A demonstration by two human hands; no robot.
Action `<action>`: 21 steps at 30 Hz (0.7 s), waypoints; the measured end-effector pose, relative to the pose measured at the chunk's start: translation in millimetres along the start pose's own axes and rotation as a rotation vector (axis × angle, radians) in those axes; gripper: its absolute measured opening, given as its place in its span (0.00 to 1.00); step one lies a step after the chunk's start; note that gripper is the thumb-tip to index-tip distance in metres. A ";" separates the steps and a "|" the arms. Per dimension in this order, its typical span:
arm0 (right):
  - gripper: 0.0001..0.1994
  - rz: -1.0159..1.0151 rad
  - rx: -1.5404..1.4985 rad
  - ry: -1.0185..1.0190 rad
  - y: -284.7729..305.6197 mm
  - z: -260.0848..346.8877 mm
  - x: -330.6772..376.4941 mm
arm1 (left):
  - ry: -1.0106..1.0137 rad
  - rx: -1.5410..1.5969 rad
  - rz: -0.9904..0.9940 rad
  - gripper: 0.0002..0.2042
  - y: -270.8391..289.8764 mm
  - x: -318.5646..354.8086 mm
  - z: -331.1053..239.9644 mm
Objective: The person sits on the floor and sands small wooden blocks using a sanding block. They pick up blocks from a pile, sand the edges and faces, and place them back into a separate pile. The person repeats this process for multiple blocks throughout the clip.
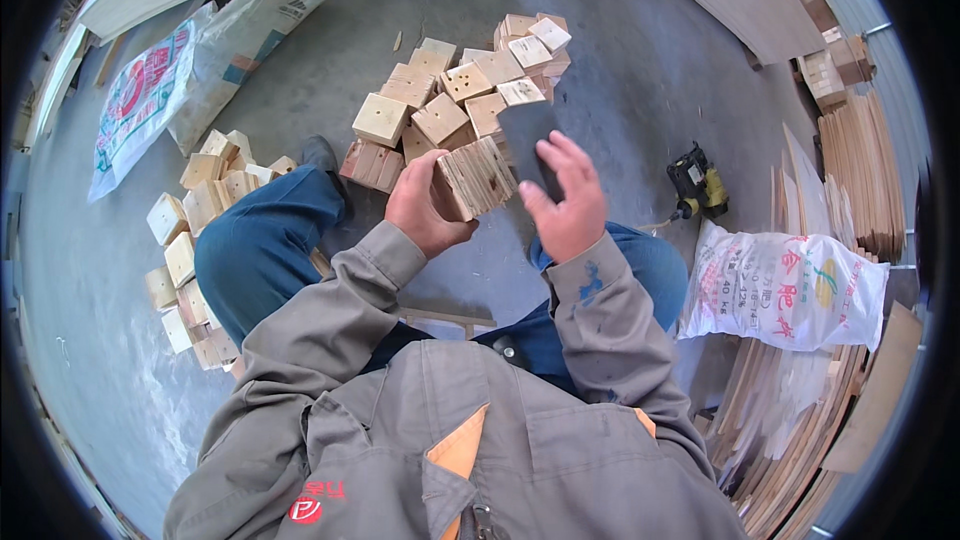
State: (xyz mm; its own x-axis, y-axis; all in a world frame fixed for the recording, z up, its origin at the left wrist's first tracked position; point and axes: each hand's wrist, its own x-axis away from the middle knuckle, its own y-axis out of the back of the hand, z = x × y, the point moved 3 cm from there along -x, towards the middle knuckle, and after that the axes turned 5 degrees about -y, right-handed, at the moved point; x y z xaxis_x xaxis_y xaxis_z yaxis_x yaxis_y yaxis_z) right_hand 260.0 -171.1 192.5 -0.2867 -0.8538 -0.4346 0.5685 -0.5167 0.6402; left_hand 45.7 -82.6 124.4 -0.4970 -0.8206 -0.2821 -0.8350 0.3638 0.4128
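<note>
My left hand (428,210) is closed around a layered plywood block (475,178), tilted in front of my lap with its striped edge facing up. My right hand (568,198) grips a dark grey, flat rectangular pad (527,135) between thumb and fingers, just right of the block. The pad looks like a sanding block, though its underside is hidden. Beyond my hands, a heap of pale plywood blocks (440,118) lies on the floor, some stacked on others.
More wooden blocks (182,260) are piled left of my left knee. A yellow-and-black power tool (697,183) lies to the right. Past my right knee, a white printed sack (785,285) rests on stacked thin boards (790,410). Another white sack (145,105) lies at far left.
</note>
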 end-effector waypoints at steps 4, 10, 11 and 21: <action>0.28 0.066 -0.030 0.114 -12.7 26.1 45.9 | 0.008 -0.026 -0.034 0.48 8.4 6.9 -3.2; 0.28 -0.012 -0.035 -0.009 -2.3 6.7 47.5 | -0.148 -0.149 -0.019 0.47 19.2 29.3 -36.9; 0.28 -0.047 0.026 -0.076 -1.9 -6.6 46.1 | -0.259 -0.176 -0.029 0.46 22.2 31.4 -45.9; 0.27 -0.124 -0.126 -0.387 15.8 -32.1 56.1 | -0.634 -0.178 -0.167 0.44 43.8 55.0 -80.3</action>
State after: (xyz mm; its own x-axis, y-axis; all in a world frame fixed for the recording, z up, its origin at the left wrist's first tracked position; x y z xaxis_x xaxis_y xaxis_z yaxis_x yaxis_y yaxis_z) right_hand 277.6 -225.2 157.9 -0.6132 -0.7592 -0.2182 0.5946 -0.6255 0.5052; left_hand 0.8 -147.1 196.5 -0.4525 -0.4230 -0.7851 -0.8879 0.1319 0.4407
